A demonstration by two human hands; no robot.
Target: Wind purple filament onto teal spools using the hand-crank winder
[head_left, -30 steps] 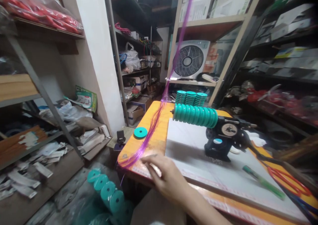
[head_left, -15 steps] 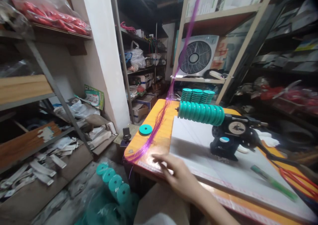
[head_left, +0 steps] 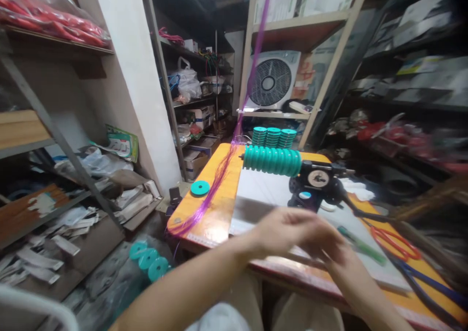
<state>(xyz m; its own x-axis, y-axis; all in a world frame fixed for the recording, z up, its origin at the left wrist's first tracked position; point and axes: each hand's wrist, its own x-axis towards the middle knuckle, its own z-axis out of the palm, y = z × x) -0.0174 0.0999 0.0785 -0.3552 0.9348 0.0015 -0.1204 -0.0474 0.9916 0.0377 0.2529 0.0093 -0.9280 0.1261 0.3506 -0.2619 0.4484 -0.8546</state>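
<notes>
Black winding machine: one, on a white board. Mounted spools: teal, one row on its shaft, loading apparently done; no purple distinguishable on them. Purple strands: loose bundle left of the machine, seemingly still to be wound. Single teal spool: flat, left of the machine, unmounted. Spool stacks: three, behind the machine, unmounted. Left hand, right hand: together before the machine, fingers partly curled, blurred; any hold could not be told.
</notes>
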